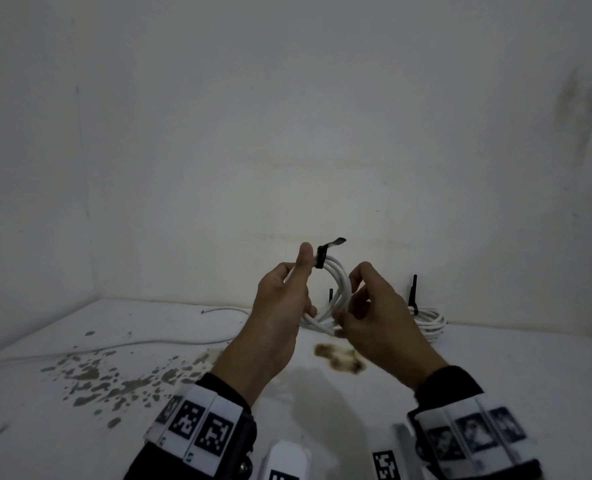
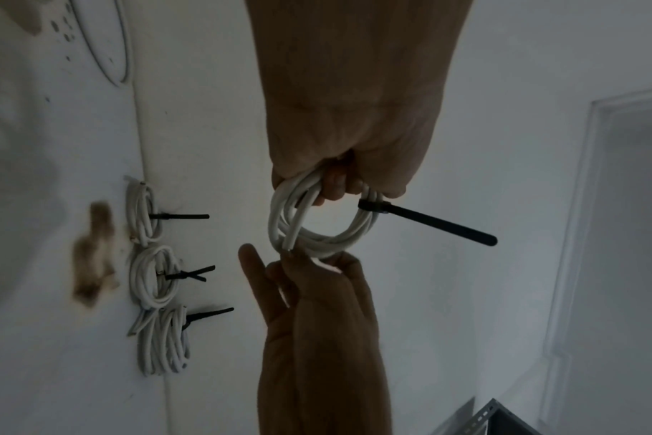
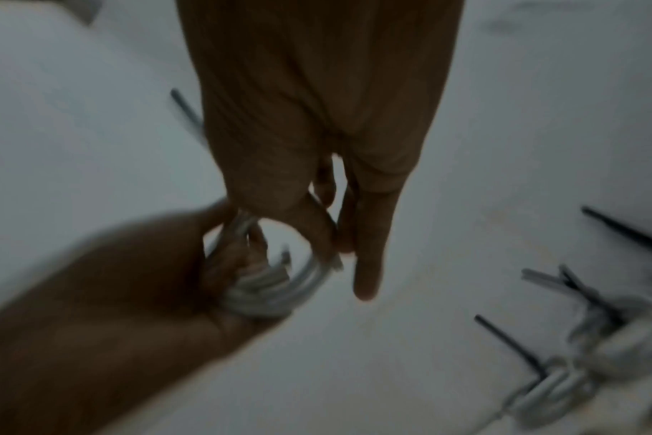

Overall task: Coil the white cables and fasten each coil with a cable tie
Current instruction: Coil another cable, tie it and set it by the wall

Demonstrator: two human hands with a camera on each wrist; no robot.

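A white cable coil [image 1: 336, 285] is held up in the air above the table [image 1: 495, 375]. A black cable tie [image 1: 320, 256] is wrapped round its top, and the tie's tail [image 2: 436, 222] sticks out free. My left hand [image 1: 303, 271] grips the coil just beside the tie, thumb on top. My right hand [image 1: 353, 299] pinches the opposite, lower side of the coil [image 2: 317, 235] with its index finger [image 2: 254, 265] stretched out. The right wrist view is blurred; there the coil [image 3: 265, 291] shows between both hands.
Three tied coils [image 2: 153, 276] lie in a row on the table by the wall, one of them seen to the right [image 1: 429, 320]. A loose white cable [image 1: 149, 341] runs across the table's left side. Brown stains [image 1: 339, 362] mark the surface beneath my hands.
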